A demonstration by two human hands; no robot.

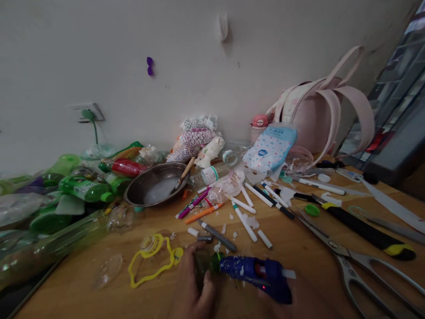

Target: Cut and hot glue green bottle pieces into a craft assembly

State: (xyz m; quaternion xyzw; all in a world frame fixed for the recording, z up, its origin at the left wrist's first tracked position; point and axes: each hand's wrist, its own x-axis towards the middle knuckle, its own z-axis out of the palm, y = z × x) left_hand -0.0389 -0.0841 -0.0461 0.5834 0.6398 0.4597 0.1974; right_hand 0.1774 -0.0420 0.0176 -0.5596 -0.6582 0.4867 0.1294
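My left hand (196,288) is closed around a dark green see-through plastic bottle piece (203,262), low at the middle of the head view. My right hand (299,299) grips a blue hot glue gun (242,267), with a small red light lit and a white glue stick (288,274) poking out of its back. Its nozzle end points left and meets the green rim of the bottle piece; whether it touches is hidden. Just left of my left hand lies a yellow plastic handle ring (156,271) on the wooden table (142,305).
Several markers (244,221) and white scraps lie beyond my hands. Large scissors (345,254) and a black-and-yellow cutter (368,232) are at right. A metal bowl (129,197) holds cloudy liquid and a brush (186,173). Plastic bottles (84,188) crowd the left; a pink backpack (308,113) stands behind.
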